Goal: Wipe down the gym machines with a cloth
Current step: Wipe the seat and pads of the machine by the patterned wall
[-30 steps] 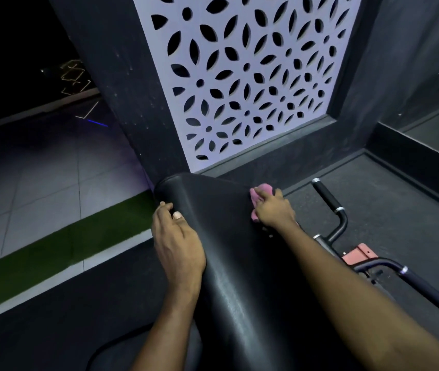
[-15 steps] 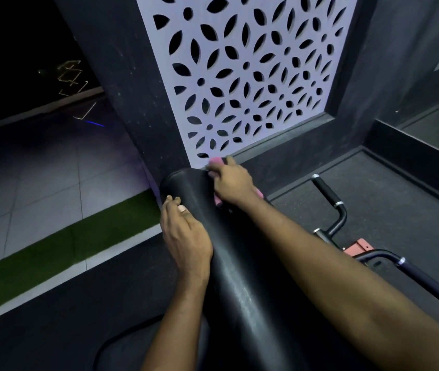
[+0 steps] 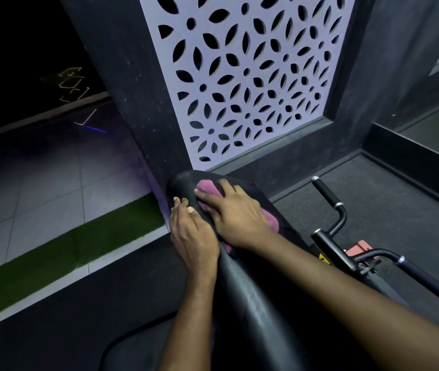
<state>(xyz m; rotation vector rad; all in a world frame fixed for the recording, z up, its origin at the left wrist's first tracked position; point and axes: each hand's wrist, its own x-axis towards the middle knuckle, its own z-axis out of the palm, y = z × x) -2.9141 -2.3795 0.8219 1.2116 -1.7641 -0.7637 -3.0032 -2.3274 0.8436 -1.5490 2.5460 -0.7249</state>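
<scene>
Presently: right hand (image 3: 239, 218), fingers spread on pink cloth (image 3: 207, 187) at far end of bench (image 3: 253, 303); left hand (image 3: 194, 236), fingers curled round its left edge; likely risk: cloth sliding off the rounded end.

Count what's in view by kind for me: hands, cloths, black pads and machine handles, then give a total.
2 hands: left hand, right hand
1 cloth
1 pad
2 handles
Total: 6
</scene>
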